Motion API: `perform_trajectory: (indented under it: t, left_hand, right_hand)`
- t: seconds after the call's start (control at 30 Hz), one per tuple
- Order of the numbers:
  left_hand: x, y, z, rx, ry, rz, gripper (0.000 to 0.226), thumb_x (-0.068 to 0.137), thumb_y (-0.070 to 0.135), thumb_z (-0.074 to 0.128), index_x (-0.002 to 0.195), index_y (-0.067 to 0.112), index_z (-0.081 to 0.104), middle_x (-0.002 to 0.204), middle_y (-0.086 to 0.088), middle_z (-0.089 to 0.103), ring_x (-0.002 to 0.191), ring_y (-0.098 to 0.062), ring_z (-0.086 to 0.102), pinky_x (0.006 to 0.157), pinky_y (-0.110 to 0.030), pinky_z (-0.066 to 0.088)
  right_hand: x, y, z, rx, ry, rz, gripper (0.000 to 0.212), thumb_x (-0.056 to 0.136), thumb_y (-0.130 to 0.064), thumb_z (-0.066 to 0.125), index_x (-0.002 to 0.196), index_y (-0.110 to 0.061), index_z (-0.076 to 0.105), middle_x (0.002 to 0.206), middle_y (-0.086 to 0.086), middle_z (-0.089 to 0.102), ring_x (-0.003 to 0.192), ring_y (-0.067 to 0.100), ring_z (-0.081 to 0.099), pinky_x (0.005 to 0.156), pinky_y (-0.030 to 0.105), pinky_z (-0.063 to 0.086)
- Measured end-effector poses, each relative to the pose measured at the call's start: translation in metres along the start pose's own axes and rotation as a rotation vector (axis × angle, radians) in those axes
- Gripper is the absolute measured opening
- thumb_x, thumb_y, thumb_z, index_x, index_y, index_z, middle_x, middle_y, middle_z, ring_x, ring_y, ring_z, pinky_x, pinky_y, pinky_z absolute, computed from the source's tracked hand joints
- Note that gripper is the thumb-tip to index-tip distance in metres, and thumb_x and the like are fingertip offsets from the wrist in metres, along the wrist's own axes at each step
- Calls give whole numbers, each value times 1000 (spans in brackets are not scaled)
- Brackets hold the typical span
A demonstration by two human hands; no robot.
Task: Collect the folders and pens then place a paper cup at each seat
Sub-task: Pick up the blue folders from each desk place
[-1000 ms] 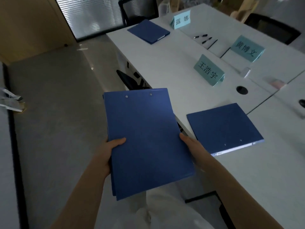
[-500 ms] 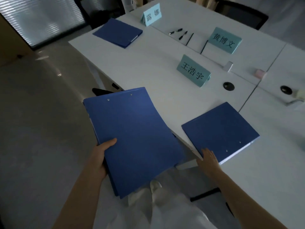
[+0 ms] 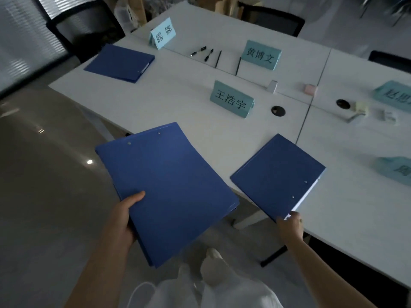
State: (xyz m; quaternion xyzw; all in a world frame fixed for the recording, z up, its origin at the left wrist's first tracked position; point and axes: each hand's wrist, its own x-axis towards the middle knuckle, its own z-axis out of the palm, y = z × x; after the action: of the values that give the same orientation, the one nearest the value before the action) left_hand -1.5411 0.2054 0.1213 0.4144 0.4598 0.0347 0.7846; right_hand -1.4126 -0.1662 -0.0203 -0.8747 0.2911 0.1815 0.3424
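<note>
Now left hand (image 3: 124, 215) clamping folder stack (image 3: 166, 190), right hand (image 3: 290, 225) pinching table folder's (image 3: 278, 174) corner

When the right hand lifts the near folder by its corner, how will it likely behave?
The near folder probably lifts fairly stiff: it lies flat with straight edges. Held only at its corner by the right hand, it may sag or swing open, since white pages show at that edge. It looks thin, so likely light.
</note>
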Motion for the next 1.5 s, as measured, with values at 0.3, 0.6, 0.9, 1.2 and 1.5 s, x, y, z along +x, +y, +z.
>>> perform_trajectory:
  t: [0.3, 0.6, 0.9, 1.2, 1.5]
  left_hand:
    - [3, 2, 5, 33, 23, -1, 32, 86, 16, 66, 118, 15, 67, 108, -6, 75, 101, -30, 68, 82, -46, 52]
    - [5, -5, 16, 33, 10, -12, 28, 86, 18, 66, 114, 17, 67, 104, -5, 76, 101, -30, 68, 79, -45, 52]
    - [9, -7, 32, 11, -36, 16, 37, 85, 21, 67, 122, 17, 65, 114, -6, 73, 110, -31, 66, 93, -50, 49]
    - [8, -8, 56, -14, -82, 46, 33, 87, 20, 66, 119, 16, 65, 110, -6, 74, 102, -27, 69, 75, -42, 52]
    - [7, -12, 41, -74, -64, 114, 52, 81, 32, 73, 130, 19, 61, 120, -7, 70, 108, -28, 68, 88, -46, 54]
  right_hand:
    - [15, -2, -10, 712, -133, 509, 23, 88, -10, 63, 106, 2, 54, 106, 15, 55, 91, 29, 57, 84, 37, 50]
    - [5, -36, -29, 906, -172, 427, 23, 86, -7, 68, 97, -1, 49, 109, 16, 55, 97, 36, 64, 83, 44, 56]
    - [-7, -48, -53, 1432, -226, 297, 42, 91, 8, 46, 130, -7, 46, 130, 16, 55, 105, 37, 61, 75, 45, 60]
    - [-30, -78, -79, 1451, -630, 91, 40, 92, 5, 41, 122, -15, 59, 119, 7, 65, 100, 27, 67, 68, 33, 61]
    - [-39, -128, -71, 853, -860, -268, 45, 87, 10, 50, 125, -12, 56, 115, 11, 70, 95, 31, 70, 67, 38, 60]
